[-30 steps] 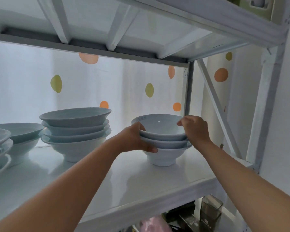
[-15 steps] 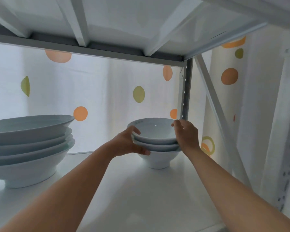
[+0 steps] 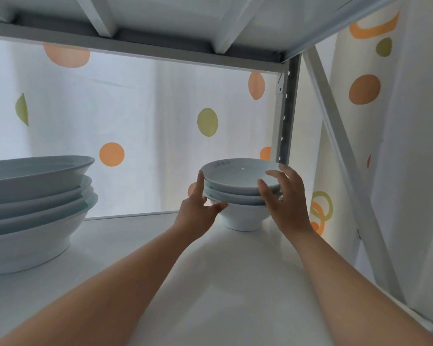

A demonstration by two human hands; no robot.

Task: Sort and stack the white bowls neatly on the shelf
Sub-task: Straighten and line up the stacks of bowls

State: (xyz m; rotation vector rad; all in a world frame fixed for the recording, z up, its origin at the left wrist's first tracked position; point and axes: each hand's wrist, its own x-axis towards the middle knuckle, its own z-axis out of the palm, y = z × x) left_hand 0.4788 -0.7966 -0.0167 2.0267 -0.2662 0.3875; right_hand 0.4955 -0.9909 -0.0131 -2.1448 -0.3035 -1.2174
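Three white bowls (image 3: 240,193) nested in a small stack between the two sets of fingertips, foot-down on the shelf (image 3: 223,283). Probably glazed ceramic: stiff, slick, chippable, weighty as a set; best taken under the lowest rim from both sides. On the left hand (image 3: 198,213), index straight against the top rim, thumb below the lowest; on the right hand (image 3: 288,208), fingers spread, lightly touching the rims. Well left of the left fingers, larger bowl stack (image 3: 35,208); beyond the fingertips, dotted curtain (image 3: 148,108).

centre right of the frame, a stack of three small white bowls (image 3: 240,182) sits on the white shelf (image 3: 210,283). the left hand (image 3: 198,216) and right hand (image 3: 288,208) touch its sides with loosely spread fingers. a stack of larger bowls (image 3: 30,208) stands at the left edge.
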